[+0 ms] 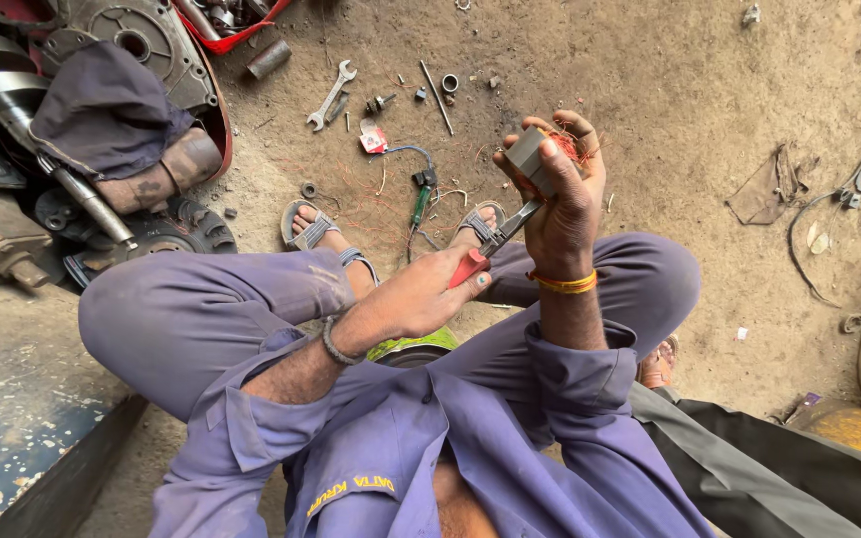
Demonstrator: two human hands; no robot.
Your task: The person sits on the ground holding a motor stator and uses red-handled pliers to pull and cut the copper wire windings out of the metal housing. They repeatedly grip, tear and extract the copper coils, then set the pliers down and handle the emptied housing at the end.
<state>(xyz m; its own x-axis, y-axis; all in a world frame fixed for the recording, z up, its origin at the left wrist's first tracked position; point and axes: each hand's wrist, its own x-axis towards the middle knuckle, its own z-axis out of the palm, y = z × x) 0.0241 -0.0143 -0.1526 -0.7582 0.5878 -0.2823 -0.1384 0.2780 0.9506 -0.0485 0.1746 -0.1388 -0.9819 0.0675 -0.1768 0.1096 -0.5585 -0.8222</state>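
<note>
Head view: right hand (560, 204) clenches a small grey metal block (530, 159), likely stiff and heavy, with fragile red wires (568, 147); left hand (421, 299) grips red-handled pliers (485, 249) biting its lower edge.

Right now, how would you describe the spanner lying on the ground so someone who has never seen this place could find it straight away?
Start at the big metal engine casing at the top left of the dirt floor. Just to its right, past a short rusty pipe piece, lies the spanner, slanting. Among the small bolts, rings and a thin rod around it, it alone is a silvery flat bar with an open jaw at each end.
</note>
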